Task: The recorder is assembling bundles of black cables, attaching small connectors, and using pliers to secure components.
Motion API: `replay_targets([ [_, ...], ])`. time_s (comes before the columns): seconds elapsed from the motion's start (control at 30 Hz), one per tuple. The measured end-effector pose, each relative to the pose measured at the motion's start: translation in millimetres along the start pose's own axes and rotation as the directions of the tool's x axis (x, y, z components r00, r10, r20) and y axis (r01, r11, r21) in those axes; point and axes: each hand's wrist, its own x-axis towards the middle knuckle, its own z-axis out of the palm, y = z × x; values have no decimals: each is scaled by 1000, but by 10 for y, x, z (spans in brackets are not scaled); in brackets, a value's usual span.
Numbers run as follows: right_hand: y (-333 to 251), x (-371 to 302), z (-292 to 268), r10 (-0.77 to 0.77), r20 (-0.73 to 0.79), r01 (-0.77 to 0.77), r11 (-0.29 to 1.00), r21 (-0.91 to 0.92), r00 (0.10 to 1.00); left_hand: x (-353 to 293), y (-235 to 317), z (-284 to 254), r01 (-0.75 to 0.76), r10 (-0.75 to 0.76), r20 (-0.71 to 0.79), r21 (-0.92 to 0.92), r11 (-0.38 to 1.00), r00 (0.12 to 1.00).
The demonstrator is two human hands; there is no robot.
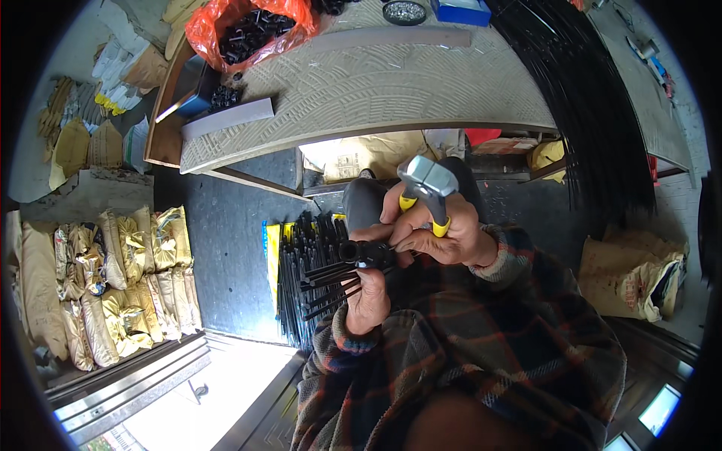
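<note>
Black rods (331, 282) fanned out from a small hub (366, 254), left hand (368, 297) clamped on it. Right hand (440, 233) grips yellow-handled pliers (426, 184) w/ head up. Looks mid-job imo: pile of loose rods (301, 259) on floor, orange bag of black parts (252, 30) on bench (391, 83).

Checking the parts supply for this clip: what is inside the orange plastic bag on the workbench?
The orange plastic bag lies open on the workbench, showing a heap of small black parts. Their exact shape is too small to tell, and the bag's folds hide whatever lies deeper.
</note>
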Motion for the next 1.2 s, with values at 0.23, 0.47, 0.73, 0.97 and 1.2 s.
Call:
replay_targets([
  [0.23,127,-43,92,-80,-49,72,985,-158,996,2,-43,-42,-15,16,-4,145,989,1000],
  [0.47,160,-61,128,-154,-143,108,953,-283,978,18,-279,-140,-58,68,-87,112,992,994],
  [0.73,-403,-108,-527,89,362,350,130,-928,928,116,-345,-354,-38,43,55,-85,996,998],
  [0.97,-415,-34,-516,216,457,433,152,-888,863,66,-303,-265,4,9,143,-90,996,990],
  [1.2,-481,159,-461,107,514,524,-200,-828,851,86,-373,-272,27,-27,67,5,1000,997],
])
